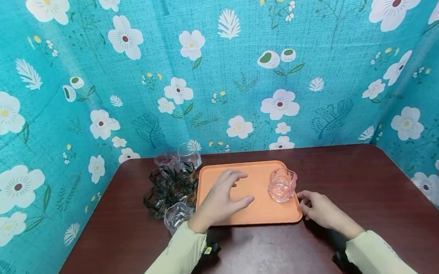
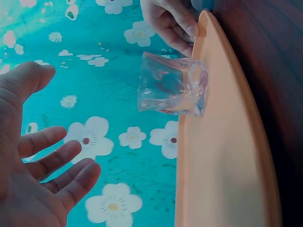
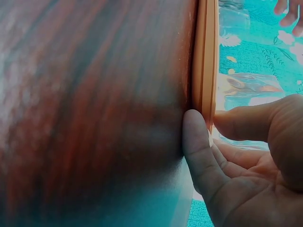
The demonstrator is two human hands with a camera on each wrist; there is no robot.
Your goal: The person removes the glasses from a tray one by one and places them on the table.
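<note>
An orange rectangular tray (image 1: 262, 212) lies on the table, and a pinkish clear drinking glass (image 1: 282, 185) stands upright near its right end. Over the tray's left half hovers my left hand (image 1: 220, 199), thumb and fingers spread apart with nothing between them. In the left wrist view that palm is apart from the glass (image 2: 171, 87). My right hand (image 1: 321, 210) is at the tray's near right corner. Seen from the right wrist, its thumb and a finger pinch the tray's rim (image 3: 206, 71) from both sides.
Left of the tray, several dark glasses (image 1: 170, 190) stand crowded together. A clear glass (image 1: 177, 217) is in front of them, close to my left forearm; another clear glass (image 1: 189, 155) and a purplish glass (image 1: 166, 159) stand behind. Flowered cloth (image 1: 235, 90) hangs beyond the brown table (image 1: 342, 167).
</note>
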